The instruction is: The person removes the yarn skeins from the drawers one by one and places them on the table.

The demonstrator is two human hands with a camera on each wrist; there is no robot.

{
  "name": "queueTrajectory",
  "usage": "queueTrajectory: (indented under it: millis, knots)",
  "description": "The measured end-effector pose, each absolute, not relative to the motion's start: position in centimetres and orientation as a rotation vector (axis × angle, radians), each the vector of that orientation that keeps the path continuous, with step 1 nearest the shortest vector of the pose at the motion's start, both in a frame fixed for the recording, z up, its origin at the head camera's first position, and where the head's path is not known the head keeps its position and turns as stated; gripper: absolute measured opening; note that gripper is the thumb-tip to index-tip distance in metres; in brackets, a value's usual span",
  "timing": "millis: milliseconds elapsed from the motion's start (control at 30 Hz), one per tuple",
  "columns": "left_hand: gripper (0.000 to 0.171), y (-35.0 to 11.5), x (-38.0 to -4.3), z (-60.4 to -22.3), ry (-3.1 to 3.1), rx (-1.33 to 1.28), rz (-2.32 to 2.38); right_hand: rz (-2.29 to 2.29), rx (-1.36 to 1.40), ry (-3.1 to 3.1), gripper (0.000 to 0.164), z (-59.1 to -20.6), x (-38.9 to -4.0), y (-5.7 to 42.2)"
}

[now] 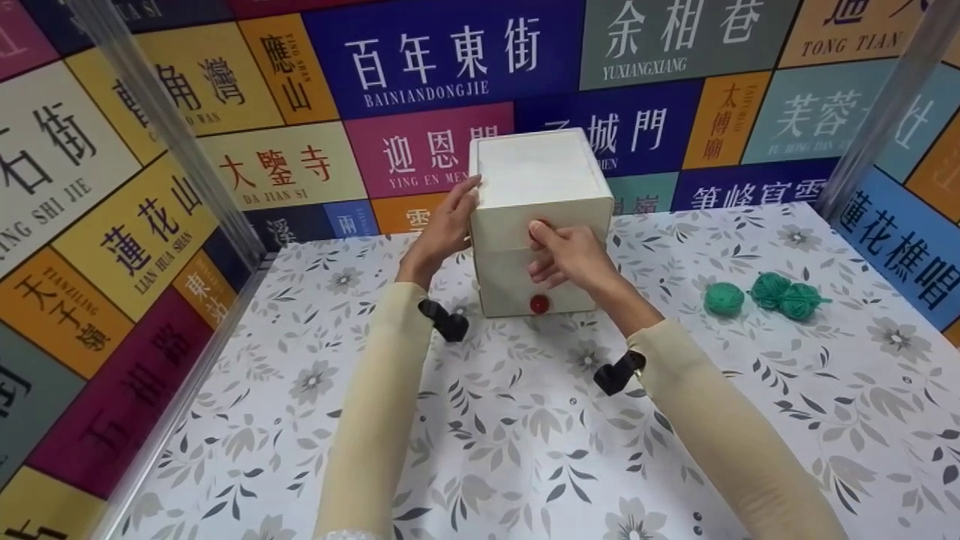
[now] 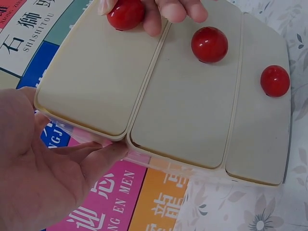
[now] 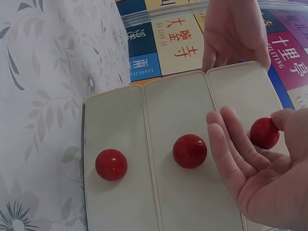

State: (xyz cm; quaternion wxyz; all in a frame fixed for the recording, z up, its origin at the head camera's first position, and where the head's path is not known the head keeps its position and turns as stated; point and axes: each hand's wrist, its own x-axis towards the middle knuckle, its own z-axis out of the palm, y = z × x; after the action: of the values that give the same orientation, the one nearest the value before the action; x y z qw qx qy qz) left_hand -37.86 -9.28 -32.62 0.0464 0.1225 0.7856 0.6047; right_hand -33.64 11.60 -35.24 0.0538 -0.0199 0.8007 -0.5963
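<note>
A small white cabinet (image 1: 541,174) with three drawers stands upright on the table, its front facing me. Each drawer has a round red knob: the top knob (image 3: 264,134), the middle knob (image 3: 189,151) and the bottom knob (image 1: 539,304). My right hand (image 1: 576,253) pinches the top knob between thumb and forefinger, while its other fingers extend in front of the middle drawer. On the cabinet's left side rests my left hand (image 1: 448,225), its fingers fairly straight along the side wall (image 2: 82,126). All three drawers look closed.
Three green yarn balls, one at the left (image 1: 724,299) and two side by side (image 1: 786,295), lie right of the cabinet. A floral cloth (image 1: 480,450) covers the table. Behind it rises a wall (image 1: 442,56) of colored sign panels, with a clear upright post (image 1: 176,120) at the left.
</note>
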Motion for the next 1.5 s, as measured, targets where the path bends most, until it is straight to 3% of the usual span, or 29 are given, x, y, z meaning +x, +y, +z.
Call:
queueTrajectory:
  millis: [200, 667, 1000, 1267, 1500]
  knots:
    - [0.047, -8.9, -38.0, -32.3, 2.4, 0.361, 1.841, -1.788, -0.071, 2.379, 0.069, -35.6, -33.4, 12.6]
    - [0.047, -9.4, -37.9, -32.8, 2.42, 0.365, 1.845, -1.684, 0.119, 2.383, 0.055, -38.8, -33.3, 13.9]
    - [0.048, -9.1, -37.8, -32.7, 2.406, 0.36, 1.842, -1.912, 0.176, 2.093, 0.062, -41.3, -34.1, 12.9]
    - [0.047, -8.9, -38.1, -32.8, 2.384, 0.372, 1.875, -2.203, 0.149, 1.714, 0.042, -42.0, -34.4, 12.1]
    - [0.047, -9.1, -38.2, -32.8, 2.399, 0.352, 1.871, -2.245, 0.153, 1.682, 0.038, -42.1, -34.5, 11.4]
